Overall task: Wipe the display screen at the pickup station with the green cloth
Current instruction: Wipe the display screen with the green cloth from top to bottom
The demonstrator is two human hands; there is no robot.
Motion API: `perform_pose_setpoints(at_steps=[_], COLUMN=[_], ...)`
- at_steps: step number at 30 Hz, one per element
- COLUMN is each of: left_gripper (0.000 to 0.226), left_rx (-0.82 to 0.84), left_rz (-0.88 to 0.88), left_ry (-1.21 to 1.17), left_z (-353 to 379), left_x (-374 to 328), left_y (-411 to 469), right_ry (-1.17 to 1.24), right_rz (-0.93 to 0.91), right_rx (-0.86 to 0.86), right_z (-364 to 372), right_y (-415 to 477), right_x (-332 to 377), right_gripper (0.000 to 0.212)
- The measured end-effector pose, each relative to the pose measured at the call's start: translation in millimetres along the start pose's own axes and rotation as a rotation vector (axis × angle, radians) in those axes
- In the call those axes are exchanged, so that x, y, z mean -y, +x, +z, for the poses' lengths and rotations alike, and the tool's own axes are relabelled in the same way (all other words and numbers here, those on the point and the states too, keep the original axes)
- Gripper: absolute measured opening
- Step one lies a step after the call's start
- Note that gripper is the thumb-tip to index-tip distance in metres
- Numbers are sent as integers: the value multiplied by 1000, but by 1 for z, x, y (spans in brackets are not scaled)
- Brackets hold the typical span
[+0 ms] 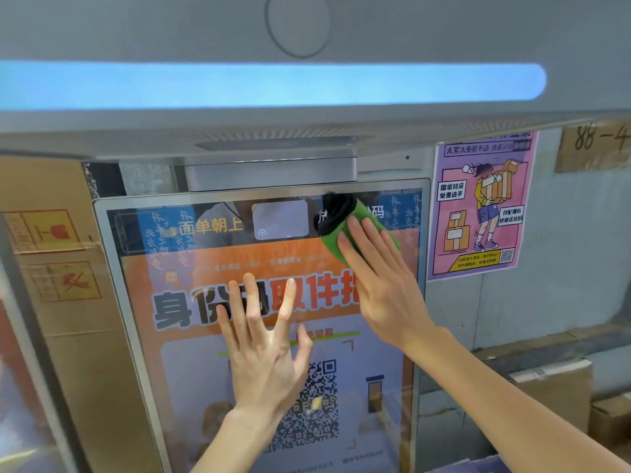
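Display screen [211, 336] at the pickup station is seen tilted in a silver frame, its lower edge cut off by the bottom of the view. Orange graphics, large characters and a QR code are shown on it, partly covered by both hands and veiled by reflections along the top band. The green cloth [367, 216] is pressed against the glass toward the screen's 1 o'clock corner, under the flat, spread fingers of the right hand [382, 285]; it is pinned rather than gripped, and most of it is hidden beneath the palm. A dark patch beside the cloth at 10 o'clock cannot be made out clearly and may be a reflection. The left hand [266, 353] is laid open on the middle of the screen, fingers splayed, with nothing held. A pink poster [481, 206] is stuck to the wall at 3 o'clock of the screen. Cardboard boxes [51, 268] at 9 o'clock are partly hidden behind the frame. A glowing blue strip [273, 83] is blurred overhead.
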State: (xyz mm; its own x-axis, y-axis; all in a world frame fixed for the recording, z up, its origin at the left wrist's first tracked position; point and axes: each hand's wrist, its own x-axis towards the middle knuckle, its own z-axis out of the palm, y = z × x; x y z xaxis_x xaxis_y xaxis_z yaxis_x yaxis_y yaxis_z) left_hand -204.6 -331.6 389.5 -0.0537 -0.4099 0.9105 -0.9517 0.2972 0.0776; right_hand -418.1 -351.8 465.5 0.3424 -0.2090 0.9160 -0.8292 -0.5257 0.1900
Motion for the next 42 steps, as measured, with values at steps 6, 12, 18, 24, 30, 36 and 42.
perform_pose_setpoints(at_steps=[6,12,18,24,30,36,42], left_gripper=[70,70,71,70,69,71,72], left_rx=[-9,-13,-7,-12,0,41,59], left_rz=[5,0,19,22,27,41,42], left_ry=[13,17,35,35,38,67,68], left_z=[4,6,6,7,4,3,1], left_x=[1,0,3,3,2,5,4], left_y=[0,-1,-1,-2,-2,-4,-5], right_ry=[-14,15,-27,69,-15,-74,-61], right_rz=[97,102,73,220,120,-1,127], right_rx=[-36,-65,-35,-134,-16,114,-18], right_z=[-17,-9,-20,-26,-3,-16,-10], right_y=[-6,1,-20,13,-40,-57,-25], right_x=[-33,-25,-57,-54,-35,-39,-30], right_gripper=[73,63,58,56,64,70,59])
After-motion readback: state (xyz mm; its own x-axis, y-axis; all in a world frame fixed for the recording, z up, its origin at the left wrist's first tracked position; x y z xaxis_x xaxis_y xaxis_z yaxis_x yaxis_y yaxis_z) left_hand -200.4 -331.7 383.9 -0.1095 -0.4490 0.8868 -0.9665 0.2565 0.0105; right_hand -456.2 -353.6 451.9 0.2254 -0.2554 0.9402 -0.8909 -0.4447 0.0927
